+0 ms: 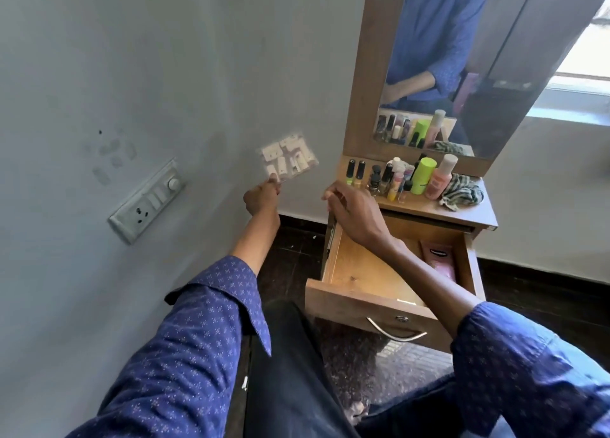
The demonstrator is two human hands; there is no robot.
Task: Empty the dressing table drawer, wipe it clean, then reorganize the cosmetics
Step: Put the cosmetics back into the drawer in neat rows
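The open wooden drawer is sticking out from under the top of the wooden dressing table, with a flat pink packet lying in it along its right side. On the tabletop, a cluster of small cosmetic bottles is standing from the left edge to the middle against the base of the tall wood-framed mirror, with a crumpled striped cloth lying just right of them. The right hand is hovering over the drawer's rear left corner, while the left hand is holding a clear packet of small white pieces out to the left of the table, before the wall and right of the white wall switchboard.
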